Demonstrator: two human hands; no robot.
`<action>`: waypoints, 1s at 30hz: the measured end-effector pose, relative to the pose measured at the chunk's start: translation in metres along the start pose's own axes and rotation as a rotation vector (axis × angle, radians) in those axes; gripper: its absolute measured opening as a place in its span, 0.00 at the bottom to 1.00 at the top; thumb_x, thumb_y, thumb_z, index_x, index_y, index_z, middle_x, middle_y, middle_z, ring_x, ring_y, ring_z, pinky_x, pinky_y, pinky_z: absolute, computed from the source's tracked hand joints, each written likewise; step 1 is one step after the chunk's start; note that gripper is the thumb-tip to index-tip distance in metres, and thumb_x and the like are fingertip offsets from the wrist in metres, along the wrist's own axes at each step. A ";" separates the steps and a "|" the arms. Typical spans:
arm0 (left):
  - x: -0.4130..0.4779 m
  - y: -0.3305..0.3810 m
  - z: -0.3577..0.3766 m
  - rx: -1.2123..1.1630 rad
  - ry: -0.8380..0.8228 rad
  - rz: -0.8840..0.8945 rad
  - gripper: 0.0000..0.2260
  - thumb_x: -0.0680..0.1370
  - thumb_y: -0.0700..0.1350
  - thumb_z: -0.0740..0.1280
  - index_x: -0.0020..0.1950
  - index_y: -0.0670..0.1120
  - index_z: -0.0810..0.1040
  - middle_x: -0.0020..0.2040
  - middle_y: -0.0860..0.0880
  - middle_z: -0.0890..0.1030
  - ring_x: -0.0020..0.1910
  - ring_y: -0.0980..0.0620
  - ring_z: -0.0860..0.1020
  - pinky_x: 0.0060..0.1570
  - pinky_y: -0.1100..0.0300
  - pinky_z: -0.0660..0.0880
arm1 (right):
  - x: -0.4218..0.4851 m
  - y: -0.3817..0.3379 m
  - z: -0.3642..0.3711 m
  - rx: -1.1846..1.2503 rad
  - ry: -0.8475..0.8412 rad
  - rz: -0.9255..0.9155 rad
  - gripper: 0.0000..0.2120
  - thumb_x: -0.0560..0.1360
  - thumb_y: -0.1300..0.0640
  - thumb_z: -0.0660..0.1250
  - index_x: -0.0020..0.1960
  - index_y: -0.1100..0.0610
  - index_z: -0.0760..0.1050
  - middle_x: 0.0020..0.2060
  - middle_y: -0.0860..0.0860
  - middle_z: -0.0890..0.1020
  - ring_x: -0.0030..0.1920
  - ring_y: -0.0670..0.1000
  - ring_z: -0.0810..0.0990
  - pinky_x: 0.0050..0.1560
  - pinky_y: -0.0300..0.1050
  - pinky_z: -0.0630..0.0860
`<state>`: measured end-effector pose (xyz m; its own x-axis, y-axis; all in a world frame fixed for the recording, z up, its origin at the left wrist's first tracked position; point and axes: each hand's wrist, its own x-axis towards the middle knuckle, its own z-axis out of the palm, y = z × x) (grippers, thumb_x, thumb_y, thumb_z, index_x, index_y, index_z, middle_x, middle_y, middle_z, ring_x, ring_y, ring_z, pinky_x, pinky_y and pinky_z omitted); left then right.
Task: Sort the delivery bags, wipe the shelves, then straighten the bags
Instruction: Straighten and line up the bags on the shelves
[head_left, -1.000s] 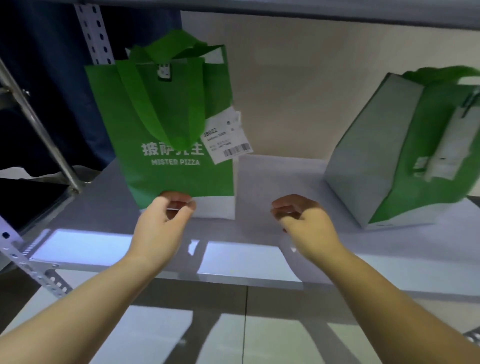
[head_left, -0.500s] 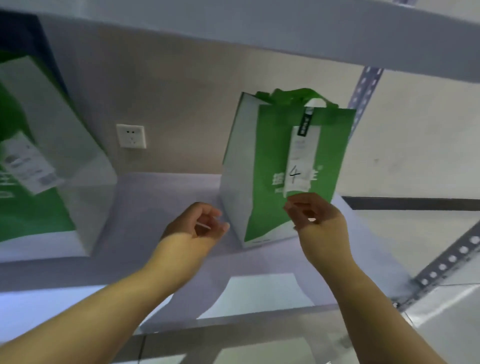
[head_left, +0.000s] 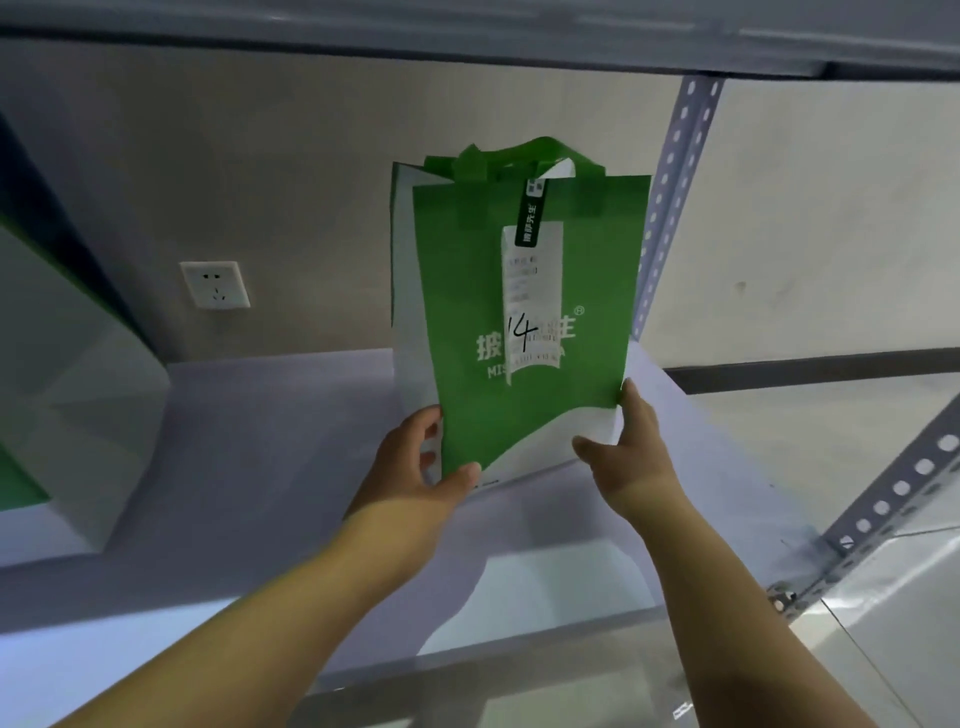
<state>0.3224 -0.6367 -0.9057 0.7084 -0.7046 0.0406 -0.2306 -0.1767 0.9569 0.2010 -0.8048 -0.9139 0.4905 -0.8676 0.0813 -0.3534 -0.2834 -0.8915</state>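
A green and white delivery bag (head_left: 524, 421) stands upright on the pale shelf (head_left: 270, 452), its front facing me. A white receipt (head_left: 531, 296) marked "14" hangs down its front from a black tag. My left hand (head_left: 415, 467) grips the bag's lower left corner, thumb on the front and fingers round the side. My right hand (head_left: 623, 447) grips the lower right corner the same way. A second green and white bag (head_left: 67, 415) stands at the far left of the shelf, partly cut off by the frame.
A perforated metal upright (head_left: 670, 202) rises just right of the held bag, and a slanted brace (head_left: 883, 499) runs at the right edge. The shelf above (head_left: 467, 36) hangs close over the bag's handles. A wall socket (head_left: 214, 285) sits behind.
My view swung right from the first bag to this one. Both hands left the air in front of the bag and took hold of its lower corners; its front now faces me squarely.
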 end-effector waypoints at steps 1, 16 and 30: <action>-0.001 0.001 -0.001 -0.017 -0.001 0.001 0.23 0.74 0.41 0.69 0.66 0.55 0.67 0.65 0.53 0.72 0.62 0.52 0.72 0.59 0.54 0.71 | 0.000 0.000 0.000 0.007 -0.005 0.007 0.35 0.74 0.63 0.67 0.75 0.51 0.55 0.69 0.50 0.65 0.68 0.52 0.66 0.62 0.44 0.65; -0.042 -0.020 -0.097 -0.130 0.133 0.075 0.16 0.75 0.41 0.68 0.55 0.61 0.73 0.56 0.61 0.77 0.57 0.55 0.77 0.49 0.63 0.72 | -0.055 -0.038 0.044 0.271 -0.025 -0.113 0.15 0.75 0.68 0.64 0.45 0.47 0.70 0.46 0.46 0.80 0.46 0.46 0.82 0.30 0.34 0.74; -0.058 -0.045 -0.178 -0.122 0.216 0.030 0.20 0.76 0.40 0.67 0.61 0.62 0.69 0.57 0.58 0.78 0.59 0.55 0.75 0.59 0.57 0.71 | -0.091 -0.071 0.117 0.386 -0.218 -0.136 0.19 0.74 0.72 0.64 0.50 0.47 0.75 0.48 0.44 0.82 0.50 0.48 0.82 0.43 0.34 0.75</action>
<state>0.4105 -0.4659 -0.9000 0.8314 -0.5430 0.1175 -0.1810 -0.0647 0.9814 0.2751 -0.6582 -0.9098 0.6823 -0.7154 0.1503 0.0279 -0.1800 -0.9833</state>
